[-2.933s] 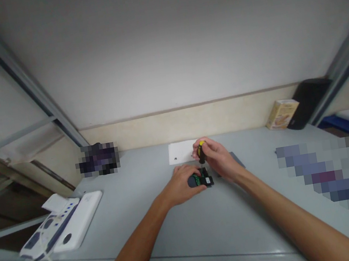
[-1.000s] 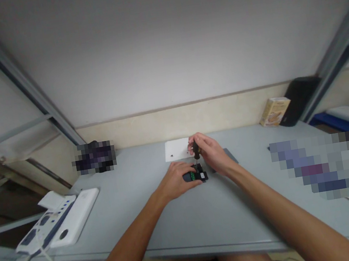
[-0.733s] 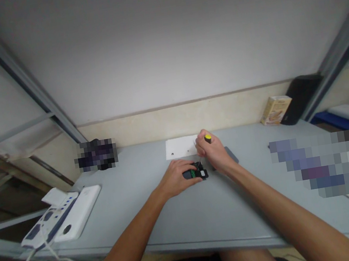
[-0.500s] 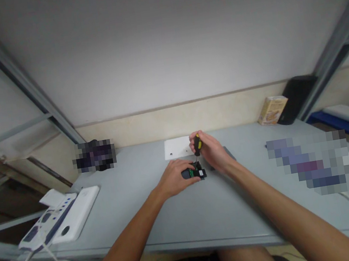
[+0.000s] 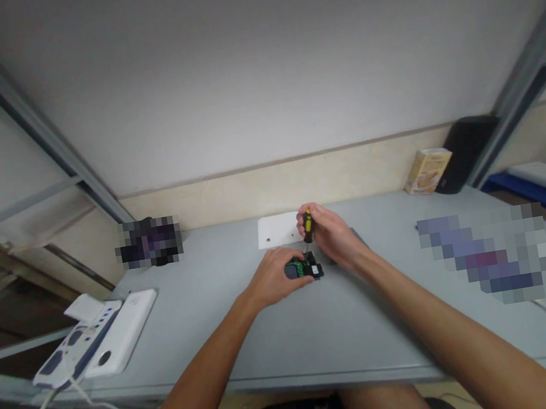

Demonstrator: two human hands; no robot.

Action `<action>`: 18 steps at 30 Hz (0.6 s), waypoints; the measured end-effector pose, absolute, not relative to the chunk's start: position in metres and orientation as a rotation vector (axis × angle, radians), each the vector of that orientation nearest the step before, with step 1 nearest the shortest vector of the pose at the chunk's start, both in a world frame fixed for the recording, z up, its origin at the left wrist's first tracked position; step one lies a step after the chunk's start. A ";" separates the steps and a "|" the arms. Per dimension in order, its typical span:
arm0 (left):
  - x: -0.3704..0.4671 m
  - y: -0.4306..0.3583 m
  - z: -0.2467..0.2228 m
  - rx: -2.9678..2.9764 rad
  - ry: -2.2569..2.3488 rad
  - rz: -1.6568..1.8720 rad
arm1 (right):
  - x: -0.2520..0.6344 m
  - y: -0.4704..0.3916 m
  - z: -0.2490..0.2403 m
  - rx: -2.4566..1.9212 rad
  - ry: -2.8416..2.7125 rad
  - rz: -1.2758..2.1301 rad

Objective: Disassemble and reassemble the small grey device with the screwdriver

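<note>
My left hand (image 5: 277,276) grips a small black device with an exposed green circuit board (image 5: 304,268) on the desk, thumb at its near side and fingers at its far side. In my right hand (image 5: 330,233) is a black and yellow screwdriver (image 5: 308,225), held almost upright by the handle. Its thin shaft points down to the far edge of the circuit board; whether the tip touches a screw is too small to tell. Behind the hands lies a white sheet (image 5: 274,230) with tiny dark bits on it. A flat grey item is partly hidden under my right wrist.
On the left of the grey desk (image 5: 255,352) are a power strip (image 5: 70,344) with a white cable and a white power bank (image 5: 124,332). A yellow box (image 5: 428,171) and a black speaker-like object (image 5: 469,149) stand back right. Two areas are blurred out.
The screwdriver handle has turned slightly and stands a little more upright. More of the green circuit board shows beside my left fingers. Both hands keep nearly the same place.
</note>
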State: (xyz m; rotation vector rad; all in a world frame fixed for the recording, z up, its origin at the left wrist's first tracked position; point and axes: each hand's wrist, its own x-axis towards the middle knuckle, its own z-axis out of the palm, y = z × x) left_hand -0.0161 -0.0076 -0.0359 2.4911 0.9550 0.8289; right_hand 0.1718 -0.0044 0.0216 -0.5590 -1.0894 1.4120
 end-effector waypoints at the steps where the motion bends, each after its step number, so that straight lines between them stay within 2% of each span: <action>1: -0.016 -0.007 -0.036 2.491 0.949 0.836 | 0.172 -0.005 0.022 -0.570 -1.093 1.395; 18: -0.016 -0.005 -0.041 2.524 0.928 0.828 | 0.180 0.000 0.017 -0.565 -1.064 1.383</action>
